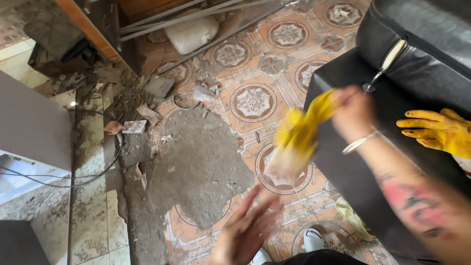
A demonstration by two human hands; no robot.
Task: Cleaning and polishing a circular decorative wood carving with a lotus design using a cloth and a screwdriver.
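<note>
My right hand [352, 112] is shut on a yellow work glove [299, 135] that hangs blurred from it over the floor, just left of a black leather seat [431, 36]. A silver bangle sits on that wrist. My left hand [249, 228] is bare and open, fingers spread, below the hanging glove and not touching it. A second yellow glove [444, 131] with a white and red cuff lies on the black seat, to the right of my right forearm.
The floor has patterned orange tiles [252, 101] with a broken grey cement patch [196, 164]. Rubble and tile shards [132, 124] lie at the left. A white sack [191, 34] and metal rods [219, 6] lie at the back. A grey panel [6, 113] stands left.
</note>
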